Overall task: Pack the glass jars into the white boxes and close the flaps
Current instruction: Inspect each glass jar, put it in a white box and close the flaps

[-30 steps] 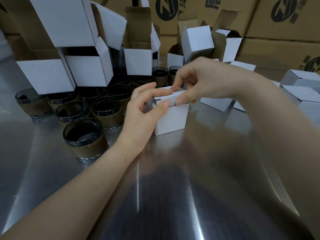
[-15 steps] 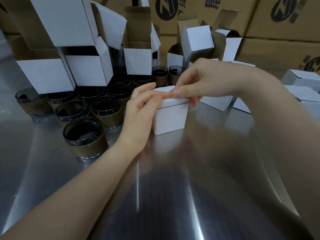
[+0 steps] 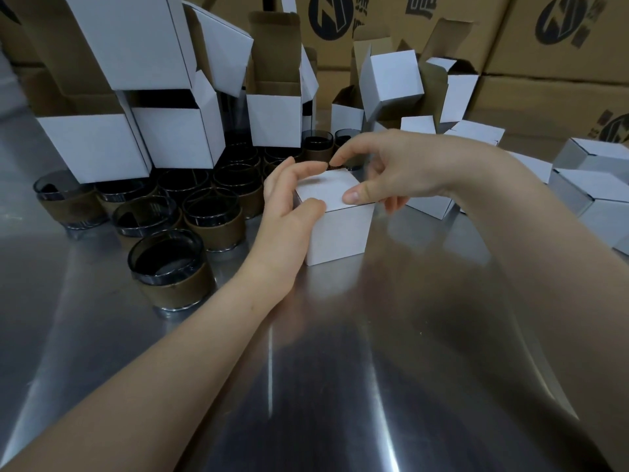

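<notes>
- We see one small white box (image 3: pixel 340 229) standing upright on the steel table (image 3: pixel 340 369), in the middle of the view, with its top flap down flat.
- Our left hand (image 3: pixel 289 206) grips the box from its left side: the thumb lies on the front top edge and the fingers curl over the far top edge.
- Our right hand (image 3: pixel 384 172) arches over the box from the right. Its thumb presses on the top near the front right edge, and the index fingertip touches the far edge, where a thin strip of brown card shows. Thumb and finger pinch the box top between them; the other fingers hang curled beside the right wall.
- We cannot tell what is inside the box.
- Left of the box, glass jars (image 3: pixel 170 267) with brown bands stand close together, open and upright.
- Behind the jars, open white boxes (image 3: pixel 180 137) are piled up, some tilted, flaps raised.
- At the right edge, closed white boxes (image 3: pixel 599 195) lie together, apart from the one we hold.
- Brown cartons (image 3: pixel 544 80) with dark printed logos line the back.
</notes>
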`<state>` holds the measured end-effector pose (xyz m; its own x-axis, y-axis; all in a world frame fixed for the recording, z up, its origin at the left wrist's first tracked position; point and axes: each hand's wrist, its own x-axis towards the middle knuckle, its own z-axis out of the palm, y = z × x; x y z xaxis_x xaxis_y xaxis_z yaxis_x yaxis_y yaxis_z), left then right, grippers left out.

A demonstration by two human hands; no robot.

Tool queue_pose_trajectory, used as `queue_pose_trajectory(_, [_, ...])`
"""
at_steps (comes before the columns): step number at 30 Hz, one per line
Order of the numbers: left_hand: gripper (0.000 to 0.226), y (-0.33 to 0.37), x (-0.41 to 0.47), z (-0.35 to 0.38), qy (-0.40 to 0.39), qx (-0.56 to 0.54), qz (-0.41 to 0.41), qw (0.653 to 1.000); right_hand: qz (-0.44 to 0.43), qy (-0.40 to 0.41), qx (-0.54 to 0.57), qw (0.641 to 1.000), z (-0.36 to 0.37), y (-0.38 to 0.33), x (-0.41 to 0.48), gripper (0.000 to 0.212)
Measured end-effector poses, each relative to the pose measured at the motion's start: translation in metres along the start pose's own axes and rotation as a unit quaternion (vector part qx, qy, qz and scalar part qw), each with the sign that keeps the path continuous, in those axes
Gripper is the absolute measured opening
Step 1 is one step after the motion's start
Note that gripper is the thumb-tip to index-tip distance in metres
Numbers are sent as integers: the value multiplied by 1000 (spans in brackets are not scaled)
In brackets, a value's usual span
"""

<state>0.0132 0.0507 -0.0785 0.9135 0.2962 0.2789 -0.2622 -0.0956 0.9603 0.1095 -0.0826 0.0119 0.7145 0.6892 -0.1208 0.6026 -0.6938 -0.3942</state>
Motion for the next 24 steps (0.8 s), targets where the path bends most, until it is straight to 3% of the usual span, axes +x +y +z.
queue_pose_trajectory(5, [51,-6,-1,1,40,-76,9,996,-50,6,-59,997,4,1,-6,53])
queue_pose_trajectory(8, [54,-8,-2,1,56,-79,18,995,-59,-32,-64,996,12,-3,-8,67])
queue_pose_trajectory(11, [51,-7,-3,1,66,-77,20,995,-52,1,-82,995,13,-8,-7,65])
queue_pose_trajectory(19, [14,-7,-6,3,80,44,37,995,108,25,-207,972,0,-6,-14,73])
queue_pose_trajectory(24, [18,-5,-9,4,44,85,24,995,194,42,-236,951,-10,10,-17,69])
